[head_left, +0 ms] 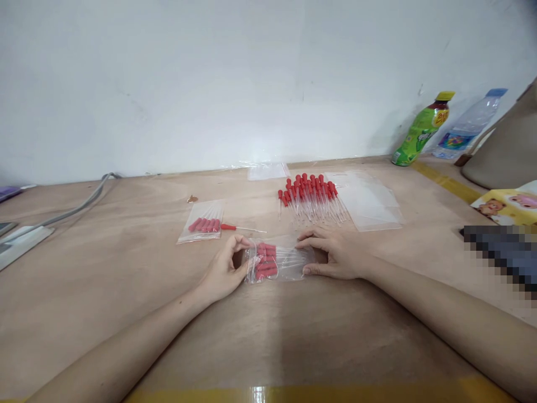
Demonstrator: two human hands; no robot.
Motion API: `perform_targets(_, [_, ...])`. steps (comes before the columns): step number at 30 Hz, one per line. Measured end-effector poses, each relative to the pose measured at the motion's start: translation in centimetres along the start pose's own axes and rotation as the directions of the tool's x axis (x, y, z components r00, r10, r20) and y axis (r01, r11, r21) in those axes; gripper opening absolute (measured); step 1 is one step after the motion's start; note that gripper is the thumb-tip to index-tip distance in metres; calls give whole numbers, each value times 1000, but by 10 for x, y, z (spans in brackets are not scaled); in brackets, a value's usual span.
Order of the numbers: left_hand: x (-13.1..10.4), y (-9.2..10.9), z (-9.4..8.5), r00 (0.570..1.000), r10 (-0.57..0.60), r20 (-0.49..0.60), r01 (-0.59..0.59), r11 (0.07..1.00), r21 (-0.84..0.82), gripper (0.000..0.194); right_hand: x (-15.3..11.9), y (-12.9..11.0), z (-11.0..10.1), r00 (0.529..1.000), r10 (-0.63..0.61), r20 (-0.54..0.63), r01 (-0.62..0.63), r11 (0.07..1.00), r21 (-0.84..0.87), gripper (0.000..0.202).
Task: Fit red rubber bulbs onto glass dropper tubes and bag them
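Note:
A clear plastic bag [293,263] lies on the table in front of me, with several red-bulbed droppers [265,262] inside. Their bulbs are toward the bag's left end and their thin clear stems point right. My left hand [229,267] pinches the left end between thumb and fingers. At the right end, the curved fingers and thumb of my right hand [338,252] hold the bag's edges. Just beyond my left hand lies a single loose dropper [229,227]. Left of that rests another filled bag [201,221], its red bulbs nearest me.
Loose droppers [308,193] are heaped beyond my right hand, beside flat clear bags [371,207]. Another bag [268,171] lies by the wall. At right stand a green bottle [422,131], a clear bottle [467,129] and a beige container [505,143]. A grey cable [92,198] runs along the left.

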State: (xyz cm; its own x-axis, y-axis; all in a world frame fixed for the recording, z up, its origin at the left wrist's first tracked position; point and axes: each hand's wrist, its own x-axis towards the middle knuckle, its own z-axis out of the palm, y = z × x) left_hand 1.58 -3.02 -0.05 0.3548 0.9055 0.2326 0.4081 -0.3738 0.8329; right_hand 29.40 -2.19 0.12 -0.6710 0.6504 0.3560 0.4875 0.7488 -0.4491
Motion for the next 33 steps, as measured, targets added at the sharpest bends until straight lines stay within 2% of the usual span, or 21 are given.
perform_targets(4, [6, -1, -2, 987, -51, -153, 42, 997, -63, 15, 0, -2, 2, 999, -9, -40, 9, 1000, -1, 40])
perform_targets(7, [12, 0, -3, 979, -133, -152, 126, 991, -55, 27, 3, 2, -1, 978, 42, -203, -51, 998, -39, 28])
perform_targets(10, [15, 0, -2, 985, -146, -87, 152, 986, 65, 42, 3, 19, -15, 885, 166, -435, -242, 962, -125, 17])
perform_targets(11, [16, -1, -1, 988, -133, -72, 140, 985, 100, 47, 2, 29, -21, 835, 223, -503, -340, 928, -153, 17])
perform_targets(13, [16, -2, 1, 993, -110, -50, 116, 985, 127, 51, -3, 50, -35, 754, 338, -563, -538, 809, -235, 19])
perform_targets(16, [17, -1, 1, 991, -133, -22, 134, 990, 53, 49, -16, 83, -51, 647, 486, -587, -737, 595, -320, 27])
perform_targets(18, [19, 3, -3, 985, -172, 16, 172, 985, -28, 46, -23, 98, -55, 595, 554, -582, -798, 495, -344, 35])
perform_targets(20, [21, 9, -8, 971, -212, 114, 223, 970, -98, 35, -28, 106, -56, 545, 625, -559, -838, 420, -348, 43])
perform_targets(23, [20, 19, -16, 916, -289, 279, 342, 925, -163, 25, -25, 107, -56, 494, 685, -535, -866, 337, -369, 49])
perform_targets(26, [18, 24, -19, 878, -362, 314, 441, 866, -236, 24, -16, 106, -59, 491, 691, -531, -863, 302, -404, 42])
perform_targets(27, [18, 24, -20, 879, -364, 307, 447, 853, -269, 23, -14, 106, -59, 489, 690, -534, -864, 302, -403, 38])
perform_targets(29, [19, 22, -23, 909, -341, 240, 408, 847, -341, 21, -12, 110, -61, 487, 675, -554, -870, 317, -378, 28])
perform_targets(31, [23, 18, -30, 945, -315, 90, 324, 858, -399, 19, -13, 116, -61, 475, 657, -585, -880, 335, -338, 22])
perform_targets(33, [32, 11, -44, 941, -323, -99, 249, 860, -445, 16, -17, 120, -61, 448, 630, -634, -893, 348, -285, 21])
